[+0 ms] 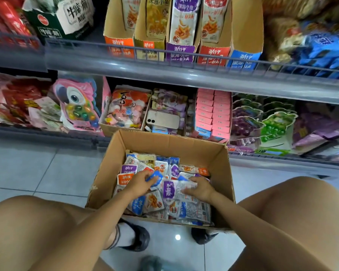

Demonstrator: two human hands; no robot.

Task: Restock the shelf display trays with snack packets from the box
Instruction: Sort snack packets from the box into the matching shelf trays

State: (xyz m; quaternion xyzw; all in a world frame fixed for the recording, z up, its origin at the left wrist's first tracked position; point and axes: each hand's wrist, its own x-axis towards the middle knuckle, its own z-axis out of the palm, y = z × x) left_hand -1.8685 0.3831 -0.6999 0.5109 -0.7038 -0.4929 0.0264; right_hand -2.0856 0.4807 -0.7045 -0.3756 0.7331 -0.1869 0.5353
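An open cardboard box (202, 151) sits on the floor between my knees, full of loose snack packets in blue, purple and orange. My left hand (140, 183) is inside it, fingers curled round a blue packet (155, 178). My right hand (201, 187) lies over a purple-and-white packet (174, 189), fingers curled on its edge. On the upper shelf stand several cardboard display trays: orange (118, 45), yellow (149, 47), purple (180, 52), red (213, 54) and blue (244, 59). The blue tray looks empty; the others hold upright packets.
A wire rail (164, 53) fronts the upper shelf. On the lower shelf lie candy bags, pink boxes (213, 112) and a phone (163, 119) in a small carton. Tiled floor (37, 169) spreads left of the box. My shoes (137, 237) stand under it.
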